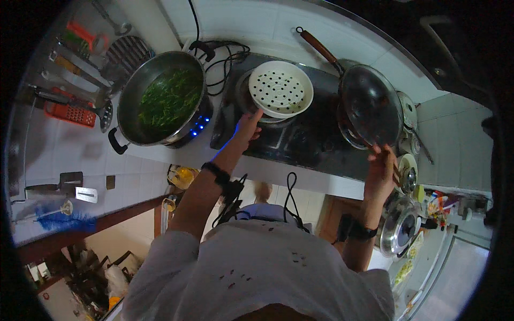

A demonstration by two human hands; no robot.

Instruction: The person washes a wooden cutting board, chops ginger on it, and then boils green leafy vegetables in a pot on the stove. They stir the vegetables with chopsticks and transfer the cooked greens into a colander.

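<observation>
My left hand (249, 129) is at the near rim of a white perforated plastic basket (279, 90), which sits over a round burner on the black glass cooktop (313, 136). Its fingertips touch or nearly touch the rim. On the right, my right hand (381, 164) is raised near the lower edge of a dark wok (371, 104) with a wooden handle; the fingers are blurred, and whether they hold something thin cannot be told. To the left stands a large steel pot (162, 138) with chopped or leafy greens (170, 100) in it.
Ladles, a slotted skimmer (106, 114) and an orange grater (74, 114) hang at the left. Black cables (229, 60) lie behind the pot. A steel pot lid (391, 240) and a small bowl (408, 162) stand at the right. The counter edge (305, 170) runs before me.
</observation>
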